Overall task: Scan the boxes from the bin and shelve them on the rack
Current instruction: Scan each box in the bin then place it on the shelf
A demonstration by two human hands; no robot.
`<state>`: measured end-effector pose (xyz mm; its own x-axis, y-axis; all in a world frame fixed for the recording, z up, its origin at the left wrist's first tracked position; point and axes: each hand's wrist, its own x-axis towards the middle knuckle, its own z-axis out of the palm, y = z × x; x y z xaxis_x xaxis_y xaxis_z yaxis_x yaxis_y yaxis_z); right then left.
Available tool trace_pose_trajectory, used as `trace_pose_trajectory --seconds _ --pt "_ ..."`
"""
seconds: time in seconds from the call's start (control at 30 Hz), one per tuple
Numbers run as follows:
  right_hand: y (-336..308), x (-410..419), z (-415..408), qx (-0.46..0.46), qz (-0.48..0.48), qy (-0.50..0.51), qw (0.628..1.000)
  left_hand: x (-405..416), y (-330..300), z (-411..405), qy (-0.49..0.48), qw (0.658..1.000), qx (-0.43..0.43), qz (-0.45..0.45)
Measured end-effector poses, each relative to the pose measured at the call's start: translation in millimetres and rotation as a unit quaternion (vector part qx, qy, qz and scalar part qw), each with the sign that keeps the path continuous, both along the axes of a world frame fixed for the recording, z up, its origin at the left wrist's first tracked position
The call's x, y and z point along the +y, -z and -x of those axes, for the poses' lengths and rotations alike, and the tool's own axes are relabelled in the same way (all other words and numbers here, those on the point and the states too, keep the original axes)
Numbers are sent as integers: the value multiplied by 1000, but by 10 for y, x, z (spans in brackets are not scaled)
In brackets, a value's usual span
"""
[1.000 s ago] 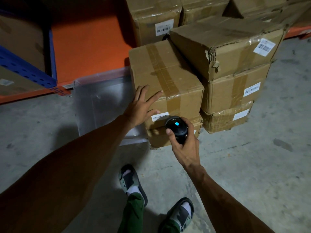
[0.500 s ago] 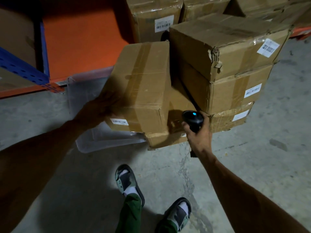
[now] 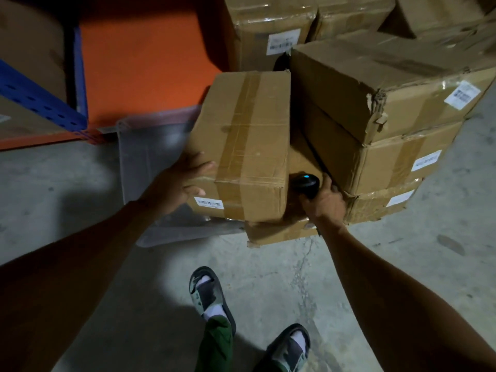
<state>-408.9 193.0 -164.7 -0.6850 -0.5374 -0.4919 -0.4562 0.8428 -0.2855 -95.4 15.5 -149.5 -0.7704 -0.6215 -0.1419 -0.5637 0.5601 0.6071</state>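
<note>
— Where's the box [image 3: 249,146]?
— Off the stack [image 3: 375,124], tilted over the clear bin [image 3: 150,157], long axis running away toward the orange rack [image 3: 145,60]. Taped, dented cardboard.
— Which hand's on it?
— Left hand [image 3: 174,189], fingers spread against its near-left corner. Right hand [image 3: 326,202] sits just beside it, fingers wrapped round the black scanner [image 3: 306,183].
</note>
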Motion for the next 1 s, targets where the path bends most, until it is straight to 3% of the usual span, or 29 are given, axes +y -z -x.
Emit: trace_pose_trajectory --seconds 0.07,0.17,0.33,0.57,0.7,1.0 --pt "-179 52 -183 -1 121 52 991 12 -1 0 -50 996 23 -68" --pt "-438 49 -537 -104 325 157 927 -18 7 8 -204 963 40 -170" --pt "-464 -366 -864 -187 305 89 929 -46 83 114 -303 888 166 -303" --pt "-410 -570 -850 -208 345 156 902 26 126 351 -396 811 270 -337" --pt "-876 -694 -684 -198 345 155 904 -63 -411 446 -394 811 276 -333" --pt "-2705 -245 -696 -228 395 162 875 444 -2473 378 -378 852 279 -233"
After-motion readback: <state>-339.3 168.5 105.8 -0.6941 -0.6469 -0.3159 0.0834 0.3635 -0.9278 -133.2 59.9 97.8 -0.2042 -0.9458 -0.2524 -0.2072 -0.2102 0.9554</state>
